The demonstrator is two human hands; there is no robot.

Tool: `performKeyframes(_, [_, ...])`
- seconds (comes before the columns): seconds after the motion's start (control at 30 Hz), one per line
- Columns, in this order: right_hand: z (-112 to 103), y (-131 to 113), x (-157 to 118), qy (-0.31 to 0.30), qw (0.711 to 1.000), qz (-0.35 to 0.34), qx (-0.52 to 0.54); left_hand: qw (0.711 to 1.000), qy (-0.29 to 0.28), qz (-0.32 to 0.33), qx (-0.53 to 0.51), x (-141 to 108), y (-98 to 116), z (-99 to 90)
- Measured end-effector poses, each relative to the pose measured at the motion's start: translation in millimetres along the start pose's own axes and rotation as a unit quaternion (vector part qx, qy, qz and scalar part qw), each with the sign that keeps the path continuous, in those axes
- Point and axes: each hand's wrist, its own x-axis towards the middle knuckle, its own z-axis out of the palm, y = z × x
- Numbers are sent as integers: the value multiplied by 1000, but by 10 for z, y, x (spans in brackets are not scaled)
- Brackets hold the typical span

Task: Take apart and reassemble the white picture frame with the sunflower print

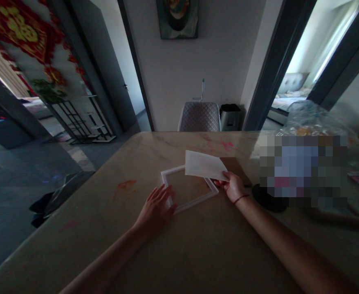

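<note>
A thin white picture frame (194, 202) lies flat on the marble-patterned table (198, 253), with a tan backing visible inside it. My left hand (156, 207) rests on the frame's near left side, fingers spread. My right hand (233, 187) pinches the corner of a sheet of white paper (205, 165), which lies over the frame's far corner. A brown board (235, 169) sticks out from beneath the paper, its hidden part covered by the sheet. A red string bracelet (241, 199) circles my right wrist.
A black round object (270, 199) sits right of my right hand, beside a pixelated blurred patch (304, 171). A clear plastic bag (308, 118) stands behind that patch. A red stain (126, 184) marks the table. Beyond the far edge stand a quilted chair (199, 117) and a grey bin (230, 117).
</note>
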Motion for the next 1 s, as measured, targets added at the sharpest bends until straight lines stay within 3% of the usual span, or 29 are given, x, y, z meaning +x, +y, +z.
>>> performKeyframes(0.2, [22, -58, -28, 14, 999, 36, -5, 1000, 5, 11, 5, 0, 1, -1])
performKeyframes(0.37, [25, -66, -42, 13, 999, 38, -5, 998, 44, -32, 10, -2, -12, 8])
performKeyframes(0.67, [24, -73, -24, 18, 999, 34, -9, 999, 20, -30, -5, -1, 33, -21])
performKeyframes(0.83, [14, -84, -28, 20, 999, 35, -8, 997, 52, -49, 5, -7, 52, -19])
performKeyframes(1.0, [6, -98, -30, 19, 999, 43, -5, 996, 25, -85, -13, 4, -7, -3])
